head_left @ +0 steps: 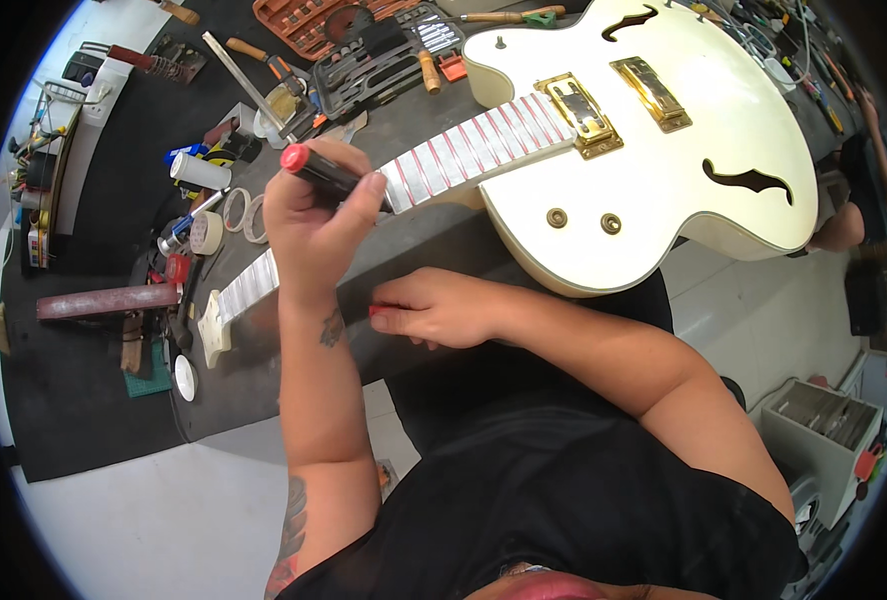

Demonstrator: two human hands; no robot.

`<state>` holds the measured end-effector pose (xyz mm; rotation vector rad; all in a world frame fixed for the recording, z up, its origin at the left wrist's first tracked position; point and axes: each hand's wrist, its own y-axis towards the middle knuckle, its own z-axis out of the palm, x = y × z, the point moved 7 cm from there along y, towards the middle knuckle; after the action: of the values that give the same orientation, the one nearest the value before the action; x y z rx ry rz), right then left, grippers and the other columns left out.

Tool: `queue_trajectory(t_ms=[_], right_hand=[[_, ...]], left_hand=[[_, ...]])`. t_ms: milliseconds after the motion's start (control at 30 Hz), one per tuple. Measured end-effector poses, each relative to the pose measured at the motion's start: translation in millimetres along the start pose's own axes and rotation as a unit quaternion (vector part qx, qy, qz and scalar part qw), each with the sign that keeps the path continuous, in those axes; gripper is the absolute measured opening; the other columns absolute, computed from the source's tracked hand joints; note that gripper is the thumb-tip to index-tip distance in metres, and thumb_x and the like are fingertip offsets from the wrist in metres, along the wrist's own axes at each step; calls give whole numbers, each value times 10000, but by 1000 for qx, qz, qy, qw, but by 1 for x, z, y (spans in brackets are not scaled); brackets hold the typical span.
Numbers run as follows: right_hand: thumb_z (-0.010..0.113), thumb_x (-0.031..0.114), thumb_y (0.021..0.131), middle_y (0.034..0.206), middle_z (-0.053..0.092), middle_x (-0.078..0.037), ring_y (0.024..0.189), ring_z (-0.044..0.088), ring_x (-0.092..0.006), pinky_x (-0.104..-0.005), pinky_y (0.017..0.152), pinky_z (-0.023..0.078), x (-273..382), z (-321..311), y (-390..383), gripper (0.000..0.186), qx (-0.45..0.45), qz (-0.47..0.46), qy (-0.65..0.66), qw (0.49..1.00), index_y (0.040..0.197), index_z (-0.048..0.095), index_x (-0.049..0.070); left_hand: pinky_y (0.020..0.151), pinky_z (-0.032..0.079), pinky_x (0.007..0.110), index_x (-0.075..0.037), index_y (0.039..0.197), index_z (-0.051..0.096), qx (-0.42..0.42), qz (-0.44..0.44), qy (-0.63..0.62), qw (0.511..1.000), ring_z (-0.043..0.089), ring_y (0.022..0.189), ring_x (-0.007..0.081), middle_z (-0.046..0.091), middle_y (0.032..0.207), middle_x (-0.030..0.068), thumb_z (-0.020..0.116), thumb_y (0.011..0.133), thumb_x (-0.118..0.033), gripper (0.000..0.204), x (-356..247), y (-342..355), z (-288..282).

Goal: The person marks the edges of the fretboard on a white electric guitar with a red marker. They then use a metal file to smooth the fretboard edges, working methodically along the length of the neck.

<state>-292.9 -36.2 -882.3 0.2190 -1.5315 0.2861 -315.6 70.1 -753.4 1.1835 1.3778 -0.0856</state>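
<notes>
While left hand grips marker, fretboard lies beneath.

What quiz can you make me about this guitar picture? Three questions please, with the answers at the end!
1. Pick one: what is the left hand holding?
A) a hammer
B) a marker
C) a paintbrush

2. True or false: the right hand is holding a small red thing.

3. Fill in the colour: where the guitar's fingerboard gets close to the pale body, the lines across it are ____.

Key: 1. B. 2. True; it shows at the fingertips. 3. Red.
</notes>
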Motion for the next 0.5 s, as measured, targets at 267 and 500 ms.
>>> queue_trajectory(t_ms=[267,500], right_hand=[[570,433,1142,792,661,-116,683,666,-207,-381,646,571,-2,-1,-1,449,-3,-2,2,1000,1082,661,-3],[568,436,1145,796,682,-131,697,685,-211,-379,655,581,-1,-1,-1,462,1,-1,-7,1000,1116,669,-13]], left_hand=[[629,434,255,7,934,656,21,-10,46,999,573,716,79,662,859,26,778,884,70,146,-2,0,6],[630,434,247,-6,961,667,-65,-50,82,993,542,702,45,650,802,-19,809,946,-27,145,10,5,-1]])
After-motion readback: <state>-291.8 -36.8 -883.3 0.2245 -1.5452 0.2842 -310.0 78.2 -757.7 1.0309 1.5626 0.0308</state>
